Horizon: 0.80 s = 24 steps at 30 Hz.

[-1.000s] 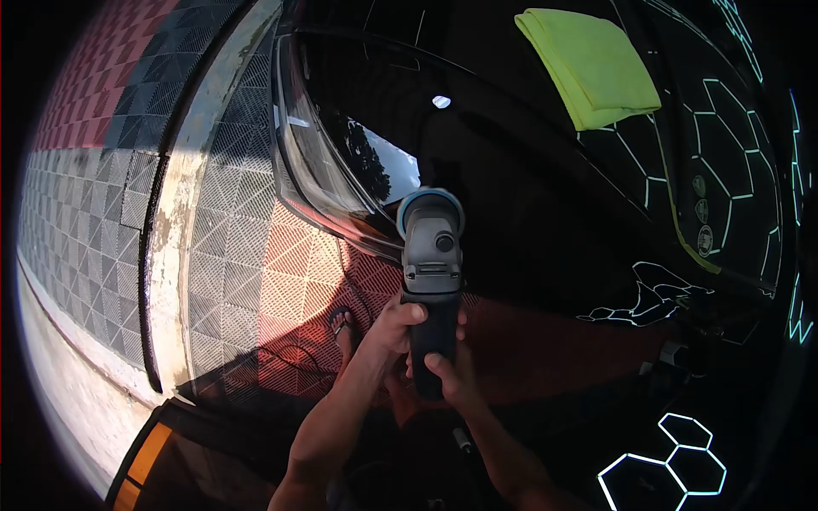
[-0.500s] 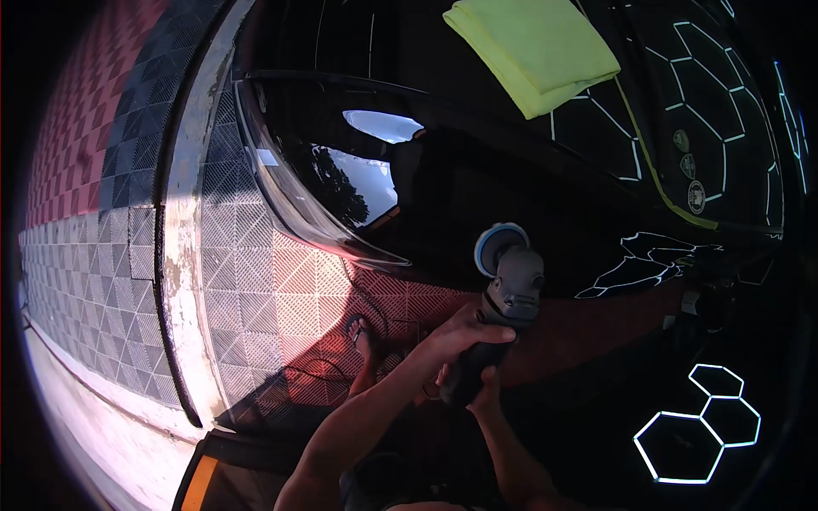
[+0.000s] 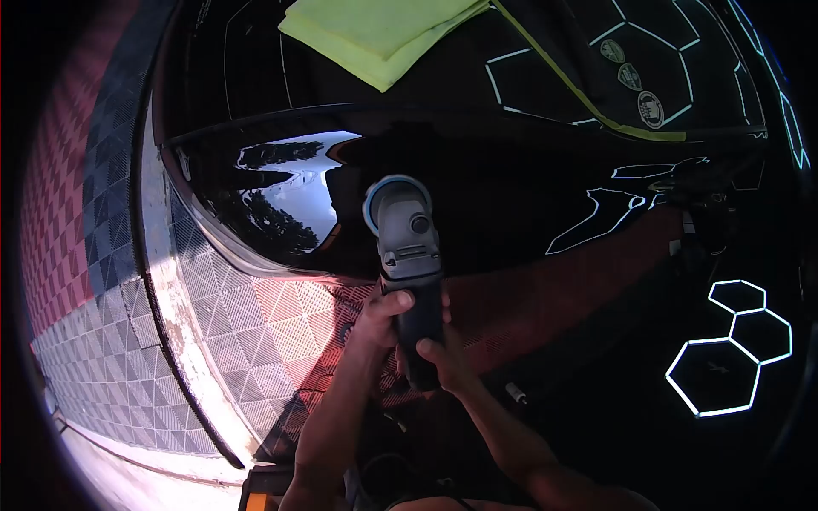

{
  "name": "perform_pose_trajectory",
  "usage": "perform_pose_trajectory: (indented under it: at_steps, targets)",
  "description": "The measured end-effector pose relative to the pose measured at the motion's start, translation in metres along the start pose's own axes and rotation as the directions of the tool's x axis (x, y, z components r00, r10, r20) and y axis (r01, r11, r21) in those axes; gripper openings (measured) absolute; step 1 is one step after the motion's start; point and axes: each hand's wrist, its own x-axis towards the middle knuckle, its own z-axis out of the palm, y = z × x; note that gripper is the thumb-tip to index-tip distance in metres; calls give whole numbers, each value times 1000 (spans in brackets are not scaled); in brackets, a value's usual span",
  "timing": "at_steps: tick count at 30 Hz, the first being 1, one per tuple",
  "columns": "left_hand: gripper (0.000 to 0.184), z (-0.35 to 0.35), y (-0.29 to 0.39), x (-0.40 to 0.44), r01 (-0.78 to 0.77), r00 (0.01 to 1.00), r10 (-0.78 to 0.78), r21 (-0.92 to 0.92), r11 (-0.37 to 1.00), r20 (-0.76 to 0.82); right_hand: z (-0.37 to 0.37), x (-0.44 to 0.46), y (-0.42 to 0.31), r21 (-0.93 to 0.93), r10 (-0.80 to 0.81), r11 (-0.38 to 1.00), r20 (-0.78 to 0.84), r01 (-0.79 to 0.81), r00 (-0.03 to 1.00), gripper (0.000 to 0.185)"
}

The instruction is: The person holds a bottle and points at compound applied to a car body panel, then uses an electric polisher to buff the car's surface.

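Observation:
A grey and black car polisher [image 3: 409, 243] is held between both hands, its head pointing away from me. My left hand [image 3: 383, 317] wraps the left side of its body near the head, thumb on top. Lower down, my right hand [image 3: 441, 351] is closed around the rear of the grip from the right. The polisher's round blue-edged pad [image 3: 372, 204] lies at the glossy black car panel [image 3: 486, 213]; the pad's underside is hidden, so I cannot tell whether it touches.
A folded yellow-green cloth [image 3: 375, 38] lies on the car above the panel. A yellow-edged dark strap or apron with round badges [image 3: 649, 109] hangs to the right. Tiled flooring [image 3: 230, 315] spreads left. A small light-coloured object [image 3: 515, 393] sits low on the right.
The polisher and both hands have shifted left and slightly up across the panel. The polisher now points straighter ahead. The camera view has turned too, with the cloth further left.

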Motion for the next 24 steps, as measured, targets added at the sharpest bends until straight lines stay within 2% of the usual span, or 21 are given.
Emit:
perform_pose_trajectory:
  at_steps: [4,7,9,10,11,13,17,19,20,21,22,23,24]
  targets:
    - [74,18,-21,22,49,999,-49,63,997,-3,-31,-9,6,86,-41,995,-33,43,999,48]
    - [72,37,-42,44,106,994,-105,83,991,-16,-57,-19,2,84,-105,990,-106,114,989,56]
    - [71,51,-60,63,179,983,-181,165,970,1,-86,-27,5,84,-146,984,-109,155,983,67]
    - [64,64,-70,69,198,980,-192,173,965,-54,-95,-32,-4,79,-154,983,-117,164,981,76]
    - [64,69,-87,73,198,979,-185,181,963,-89,-108,-41,-5,102,-135,984,-95,145,986,76]
    - [69,64,-117,81,289,957,-278,259,922,-79,-132,-54,-1,191,-158,966,-93,173,983,83]
    - [75,52,-169,40,317,933,-234,321,892,-273,-151,-81,12,229,-162,958,-65,173,985,81]
    - [81,41,-166,13,173,968,-140,152,973,-209,-144,-86,15,105,-94,989,-78,102,992,85]
    - [79,39,-162,7,79,981,-66,65,995,-181,-147,-85,28,86,-38,996,-14,39,999,91]
    - [79,43,-157,3,-14,988,8,-36,999,-157,-151,-77,45,95,-37,995,-18,39,999,91]
    - [82,44,-151,0,-62,988,54,-53,997,-146,-154,-64,64,-261,-267,926,63,274,962,93]
    - [85,42,-145,3,-109,987,99,-69,992,-129,-157,-53,73,-554,-443,679,214,481,871,96]
    - [75,41,-141,12,-163,987,161,-78,984,-24,-156,-53,58,-553,-448,679,208,482,870,96]
